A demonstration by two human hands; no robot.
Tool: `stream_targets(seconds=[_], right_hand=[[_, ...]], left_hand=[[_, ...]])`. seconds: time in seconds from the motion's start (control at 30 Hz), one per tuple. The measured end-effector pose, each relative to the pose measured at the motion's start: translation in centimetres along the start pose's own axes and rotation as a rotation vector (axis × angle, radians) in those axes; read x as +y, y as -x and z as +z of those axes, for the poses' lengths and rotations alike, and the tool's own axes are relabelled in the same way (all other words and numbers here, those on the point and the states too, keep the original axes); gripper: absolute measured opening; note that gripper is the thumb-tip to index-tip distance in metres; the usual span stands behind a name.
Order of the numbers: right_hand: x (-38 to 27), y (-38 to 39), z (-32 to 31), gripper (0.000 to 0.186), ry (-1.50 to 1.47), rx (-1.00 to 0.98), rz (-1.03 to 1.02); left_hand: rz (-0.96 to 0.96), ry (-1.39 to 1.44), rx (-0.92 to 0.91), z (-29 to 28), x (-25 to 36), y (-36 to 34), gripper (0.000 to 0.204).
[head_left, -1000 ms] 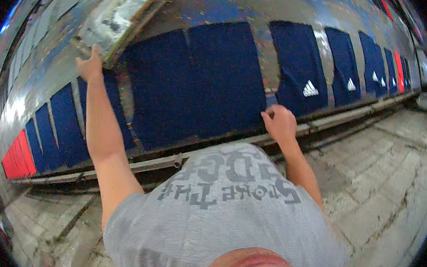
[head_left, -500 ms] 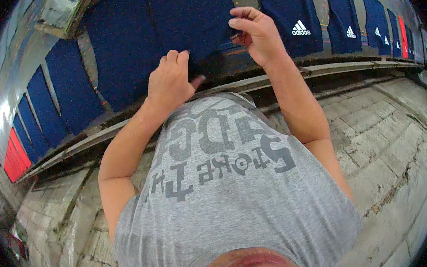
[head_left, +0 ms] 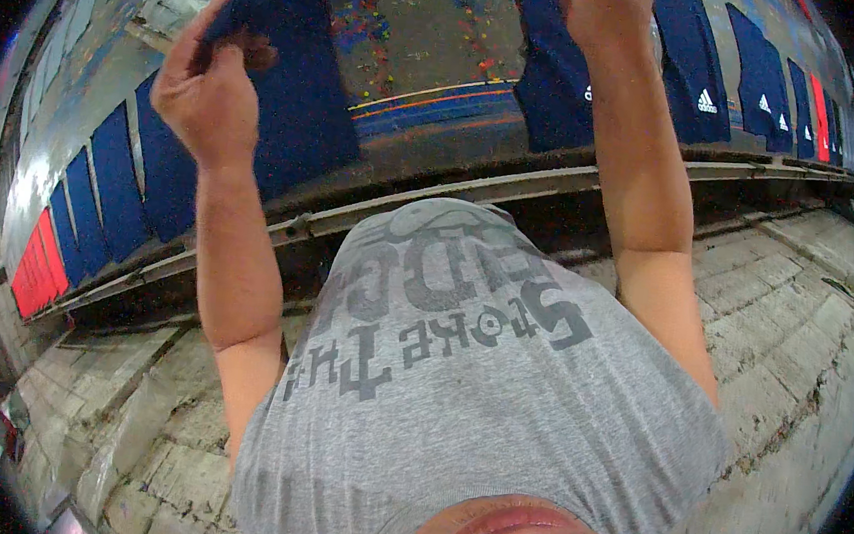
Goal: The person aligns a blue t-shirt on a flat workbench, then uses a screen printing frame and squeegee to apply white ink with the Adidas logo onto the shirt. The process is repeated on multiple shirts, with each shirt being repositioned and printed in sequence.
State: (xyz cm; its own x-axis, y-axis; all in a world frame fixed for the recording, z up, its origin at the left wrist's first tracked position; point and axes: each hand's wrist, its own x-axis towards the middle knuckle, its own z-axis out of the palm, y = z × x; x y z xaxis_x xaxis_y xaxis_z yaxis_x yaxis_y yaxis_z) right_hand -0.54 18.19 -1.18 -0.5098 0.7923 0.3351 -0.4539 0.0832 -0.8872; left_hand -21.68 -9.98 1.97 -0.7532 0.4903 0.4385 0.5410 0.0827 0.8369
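Note:
My left hand (head_left: 209,99) is over the left edge of a navy fabric panel (head_left: 304,107) lying on the printing table (head_left: 425,41). Its fingers are bent but apart, and I see nothing held between them. Farther right, my right hand (head_left: 610,10) reaches to the top rim of the picture, above a navy panel (head_left: 552,86) with a white print. The fingertips are cut off there, so I cannot tell whether they grip anything. Between these two panels shows a stretch of table spattered with coloured paint and crossed by yellow, orange and blue lines.
Several navy panels (head_left: 693,77) with white prints continue rightward, with a red one (head_left: 820,117) among them. More navy panels and red pieces (head_left: 42,252) lie at the left. A rail (head_left: 433,192) runs along the table's near edge, above a paved floor (head_left: 774,324).
My left hand has moved left, and my right hand has moved up and right, partly out of view. Painted table surface now shows where navy fabric lay between the hands.

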Motion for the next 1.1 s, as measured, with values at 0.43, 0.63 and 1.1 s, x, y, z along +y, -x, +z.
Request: stream_targets(seconds=[0.43, 0.63, 1.1], right_hand=[[10.4, 12.6, -4.3, 0.016, 0.678, -0.105, 0.408], [10.1, 16.0, -4.5, 0.014, 0.822, -0.072, 0.460], [7.4, 16.0, -5.6, 0.016, 0.900, -0.158, 0.509]], left_hand=[[-0.832, 0.407, -0.185, 2.8, -9.8, 10.5, 0.033], [-0.737, -0.010, -0.296, 3.1, -8.7, 12.8, 0.045], [-0.610, -0.111, -0.384, 2.9, -7.8, 15.1, 0.040]])
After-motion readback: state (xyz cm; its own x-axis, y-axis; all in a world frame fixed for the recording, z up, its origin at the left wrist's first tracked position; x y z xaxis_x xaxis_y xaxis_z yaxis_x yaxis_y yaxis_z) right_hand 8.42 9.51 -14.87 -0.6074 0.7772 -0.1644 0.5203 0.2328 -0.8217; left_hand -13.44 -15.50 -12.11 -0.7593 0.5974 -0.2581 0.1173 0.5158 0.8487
